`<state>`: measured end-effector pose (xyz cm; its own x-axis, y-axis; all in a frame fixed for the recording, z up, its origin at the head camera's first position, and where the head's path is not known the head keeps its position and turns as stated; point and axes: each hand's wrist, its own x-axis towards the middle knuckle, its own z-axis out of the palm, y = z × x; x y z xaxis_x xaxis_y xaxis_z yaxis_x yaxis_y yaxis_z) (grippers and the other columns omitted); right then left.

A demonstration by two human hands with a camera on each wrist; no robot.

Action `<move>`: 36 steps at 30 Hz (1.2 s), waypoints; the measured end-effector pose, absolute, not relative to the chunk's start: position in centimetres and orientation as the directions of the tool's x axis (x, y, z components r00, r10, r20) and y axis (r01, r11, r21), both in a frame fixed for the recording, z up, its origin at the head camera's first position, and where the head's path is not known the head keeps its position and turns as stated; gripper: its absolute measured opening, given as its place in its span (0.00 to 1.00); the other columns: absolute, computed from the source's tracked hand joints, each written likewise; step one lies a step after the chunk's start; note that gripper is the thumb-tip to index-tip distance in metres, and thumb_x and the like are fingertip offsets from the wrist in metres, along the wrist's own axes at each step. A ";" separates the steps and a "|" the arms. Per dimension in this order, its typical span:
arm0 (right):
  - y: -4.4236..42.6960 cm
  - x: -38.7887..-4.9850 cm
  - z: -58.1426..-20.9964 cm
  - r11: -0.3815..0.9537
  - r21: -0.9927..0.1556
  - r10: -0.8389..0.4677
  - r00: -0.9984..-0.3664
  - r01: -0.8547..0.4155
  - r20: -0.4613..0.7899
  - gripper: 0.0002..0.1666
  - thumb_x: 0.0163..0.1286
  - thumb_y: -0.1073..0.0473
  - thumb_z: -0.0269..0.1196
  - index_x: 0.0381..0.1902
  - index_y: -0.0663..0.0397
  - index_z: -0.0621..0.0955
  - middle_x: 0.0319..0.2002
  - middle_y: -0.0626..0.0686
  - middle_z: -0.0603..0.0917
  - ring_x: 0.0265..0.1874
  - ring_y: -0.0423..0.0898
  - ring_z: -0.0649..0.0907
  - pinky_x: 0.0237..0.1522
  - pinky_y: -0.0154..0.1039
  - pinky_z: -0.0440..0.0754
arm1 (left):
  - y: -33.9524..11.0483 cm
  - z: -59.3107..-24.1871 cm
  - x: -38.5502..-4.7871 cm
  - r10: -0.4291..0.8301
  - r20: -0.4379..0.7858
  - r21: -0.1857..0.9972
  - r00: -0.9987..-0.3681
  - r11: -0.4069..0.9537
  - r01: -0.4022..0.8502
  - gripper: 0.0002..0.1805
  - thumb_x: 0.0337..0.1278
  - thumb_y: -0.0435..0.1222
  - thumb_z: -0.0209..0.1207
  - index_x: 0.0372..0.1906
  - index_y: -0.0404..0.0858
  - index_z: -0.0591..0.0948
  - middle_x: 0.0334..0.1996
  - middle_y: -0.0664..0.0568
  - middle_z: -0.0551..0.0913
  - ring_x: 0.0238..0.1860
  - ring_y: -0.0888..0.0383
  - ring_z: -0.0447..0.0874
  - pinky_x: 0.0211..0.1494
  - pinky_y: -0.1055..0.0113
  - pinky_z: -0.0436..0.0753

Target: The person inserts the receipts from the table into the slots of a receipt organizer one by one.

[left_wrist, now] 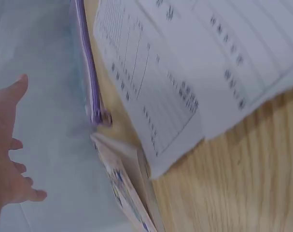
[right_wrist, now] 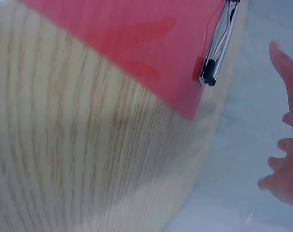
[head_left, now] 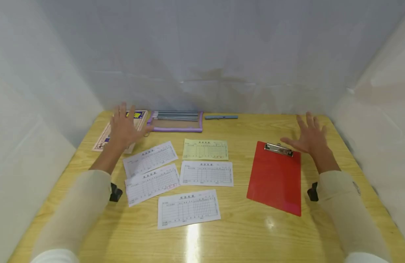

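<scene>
Left hand [head_left: 122,130]: fingers spread loose, book [head_left: 139,120] below, pouch [head_left: 177,124] near thumb. Right hand [head_left: 310,138]: fingers spread loose, red clipboard [head_left: 276,179] near thumb.

I record a red clipboard [head_left: 274,179] lying flat, slightly askew, its silver metal clip [head_left: 278,149] at the far end, near the right hand [head_left: 310,137], fingers spread. At the left hand [head_left: 122,128], likewise spread, I note a pale booklet [head_left: 139,119] with blue and yellow print, slanted, partly hidden.
</scene>
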<state>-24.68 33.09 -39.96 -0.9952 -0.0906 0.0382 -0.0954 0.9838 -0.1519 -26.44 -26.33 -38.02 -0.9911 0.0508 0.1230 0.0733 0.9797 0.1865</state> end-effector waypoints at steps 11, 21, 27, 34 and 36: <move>31.3 -23.6 -40.2 0.920 -0.374 -0.181 -0.973 -0.117 -0.141 0.55 0.61 0.35 0.60 0.71 0.67 0.54 0.70 0.72 0.55 0.68 0.70 0.55 0.64 0.68 0.57 | -20.2 -40.1 -26.0 0.165 0.023 0.481 -0.986 0.863 0.156 0.46 0.53 0.51 0.64 0.71 0.34 0.57 0.73 0.35 0.51 0.72 0.34 0.49 0.71 0.39 0.56; 30.0 -23.1 -41.1 0.888 -0.450 -0.192 -0.966 -0.096 -0.174 0.43 0.64 0.46 0.62 0.67 0.70 0.64 0.65 0.72 0.66 0.64 0.68 0.65 0.61 0.63 0.67 | -15.8 -41.5 -25.5 0.179 -0.183 0.721 -0.967 0.693 -0.009 0.35 0.47 0.39 0.69 0.62 0.34 0.71 0.62 0.39 0.72 0.60 0.41 0.73 0.59 0.51 0.77; 29.3 -23.1 -41.8 0.885 -0.447 -0.222 -0.963 -0.132 -0.155 0.36 0.63 0.50 0.65 0.59 0.72 0.72 0.58 0.71 0.74 0.57 0.66 0.73 0.57 0.59 0.72 | -14.2 -42.1 -25.1 0.136 -0.188 0.680 -0.973 0.733 -0.029 0.29 0.41 0.35 0.72 0.52 0.32 0.76 0.52 0.38 0.78 0.52 0.44 0.75 0.57 0.54 0.76; 29.1 -23.1 -42.3 0.903 -0.381 -0.257 -0.960 -0.198 -0.112 0.25 0.64 0.56 0.64 0.52 0.70 0.78 0.48 0.68 0.79 0.46 0.61 0.78 0.48 0.55 0.76 | -13.3 -42.9 -24.7 0.119 -0.100 0.638 -0.988 0.770 0.028 0.16 0.35 0.29 0.72 0.36 0.33 0.83 0.33 0.44 0.82 0.35 0.53 0.76 0.41 0.64 0.77; 29.1 -22.9 -42.3 0.909 -0.359 -0.263 -0.960 -0.212 -0.098 0.23 0.65 0.57 0.63 0.52 0.70 0.78 0.46 0.67 0.80 0.44 0.61 0.78 0.47 0.55 0.77 | -13.2 -43.0 -24.7 0.122 -0.092 0.638 -0.988 0.769 0.036 0.14 0.36 0.28 0.72 0.35 0.34 0.84 0.31 0.45 0.82 0.33 0.54 0.76 0.38 0.66 0.77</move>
